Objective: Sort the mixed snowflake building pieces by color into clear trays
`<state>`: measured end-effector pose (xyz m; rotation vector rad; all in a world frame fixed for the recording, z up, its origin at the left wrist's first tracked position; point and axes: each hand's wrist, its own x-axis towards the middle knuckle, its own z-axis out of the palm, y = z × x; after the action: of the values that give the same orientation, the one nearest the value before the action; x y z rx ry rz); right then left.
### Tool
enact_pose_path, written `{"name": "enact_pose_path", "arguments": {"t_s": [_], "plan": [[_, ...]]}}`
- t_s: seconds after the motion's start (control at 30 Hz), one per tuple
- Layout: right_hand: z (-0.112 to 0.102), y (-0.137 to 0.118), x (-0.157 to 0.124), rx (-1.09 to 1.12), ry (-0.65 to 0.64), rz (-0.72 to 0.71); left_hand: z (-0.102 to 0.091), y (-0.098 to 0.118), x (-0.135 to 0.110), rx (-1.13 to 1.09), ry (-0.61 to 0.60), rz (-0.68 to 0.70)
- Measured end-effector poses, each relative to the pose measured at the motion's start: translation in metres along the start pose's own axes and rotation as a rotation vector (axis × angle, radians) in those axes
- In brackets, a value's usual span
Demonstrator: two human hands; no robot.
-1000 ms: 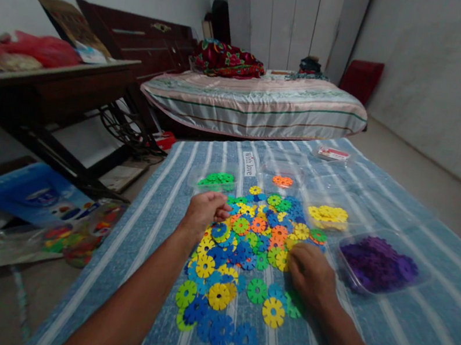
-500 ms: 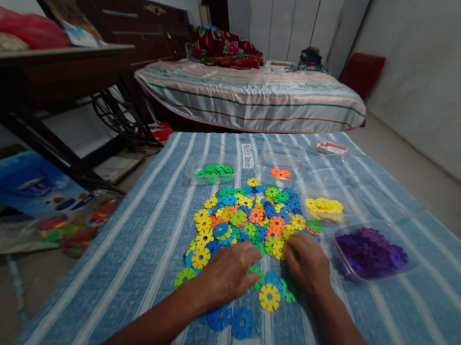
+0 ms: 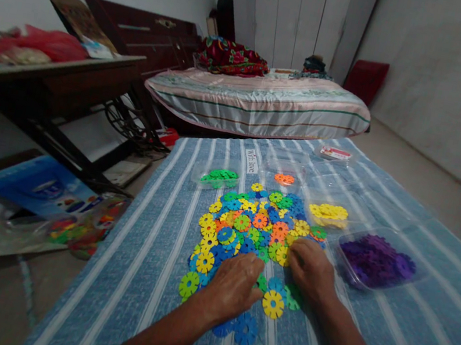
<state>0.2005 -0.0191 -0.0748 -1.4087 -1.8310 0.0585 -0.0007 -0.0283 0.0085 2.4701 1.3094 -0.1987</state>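
A pile of flower-shaped plastic discs (image 3: 242, 223) in yellow, green, blue and orange is spread on the striped cloth. My left hand (image 3: 236, 282) is over the near side of the pile, its fingers curled; what they hold, if anything, is hidden. A green disc (image 3: 261, 283) shows by its thumb. At the pile's right edge, my right hand (image 3: 312, 271) has curled fingers beside a yellow disc (image 3: 282, 256); its grip is hidden too. Between the wrists lies another yellow disc (image 3: 273, 304), and blue discs (image 3: 246, 330) lie closer to me.
Clear tubs hold green discs (image 3: 219, 178), orange discs (image 3: 284, 179), yellow discs (image 3: 329, 211) and purple discs (image 3: 375, 260). A small red-and-white packet (image 3: 335, 153) is at the far edge. Beyond stands a bed (image 3: 259, 104); a wooden table (image 3: 54, 66) is at left.
The whole view has shifted, so everything appears slightly lower and to the right. Both hands keep nearly the same places against the pile.
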Motion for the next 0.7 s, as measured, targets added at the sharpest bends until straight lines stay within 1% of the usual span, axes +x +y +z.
{"name": "enact_pose_path", "arguments": {"t_s": [0.1, 0.2, 0.37, 0.5, 0.6, 0.67, 0.7], "plan": [[0.0, 0.0, 0.0, 0.0, -0.012, 0.003, -0.001, 0.0, -0.001, -0.059, 0.005, -0.03], [0.0, 0.0, 0.0, -0.002, -0.016, 0.016, -0.003, -0.003, -0.001, -0.163, 0.028, -0.038], [0.001, -0.001, 0.0, 0.0, -0.024, -0.003, -0.006, -0.016, 0.0, -0.398, 0.132, -0.057], [0.002, -0.001, -0.001, 0.0, -0.008, 0.0, -0.011, -0.028, 0.006, -0.676, 0.236, -0.155], [0.003, -0.001, -0.002, 0.001, -0.002, -0.001, -0.02, -0.042, 0.018, -0.919, 0.267, -0.264], [0.004, -0.001, -0.002, 0.005, -0.005, -0.004, -0.033, -0.056, 0.029, -1.048, 0.304, -0.346], [0.004, -0.001, -0.002, 0.01, -0.008, -0.004, -0.043, -0.064, 0.035, -1.103, 0.347, -0.381]]}}
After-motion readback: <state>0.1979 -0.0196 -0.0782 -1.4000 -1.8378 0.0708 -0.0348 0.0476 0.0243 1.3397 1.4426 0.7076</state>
